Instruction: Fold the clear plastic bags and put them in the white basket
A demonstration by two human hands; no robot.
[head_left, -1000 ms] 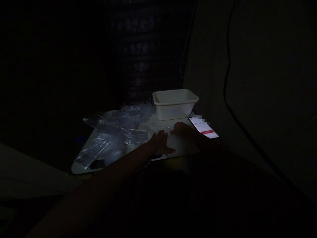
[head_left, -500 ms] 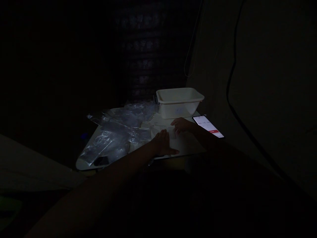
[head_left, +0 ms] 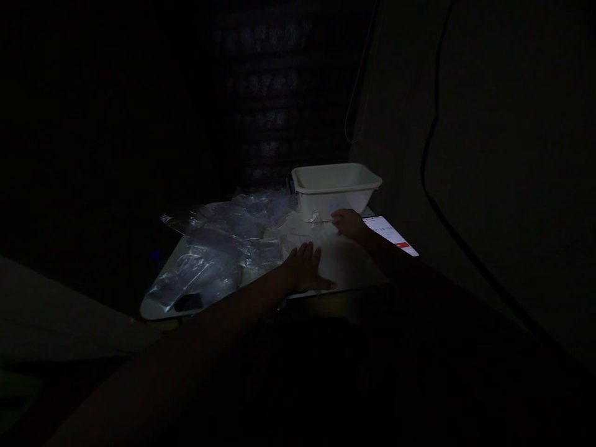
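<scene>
My left hand (head_left: 302, 268) lies flat near the front edge of the white table (head_left: 354, 264), palm down, with fingers and thumb spread. Just in front of the white plastic tub (head_left: 338, 202), my right hand (head_left: 348, 223) is closed, its fingertips pinching a small clear plastic bag (head_left: 317, 218). The bag extends leftward from those fingers and is faint in the dim light. To the left of my left hand, several clear plastic bags (head_left: 209, 264) lie in a loose, shiny heap.
A phone (head_left: 393, 234) with a lit timer screen lies at the table's right side. A small dark object (head_left: 189, 302) sits at the front left corner. Along the right wall hangs a dark cable (head_left: 426, 161). The surroundings are very dark.
My right hand has moved away from my left, up toward the tub, with the clear plastic bag. My left hand stays in place on the table, its fingers slightly more spread.
</scene>
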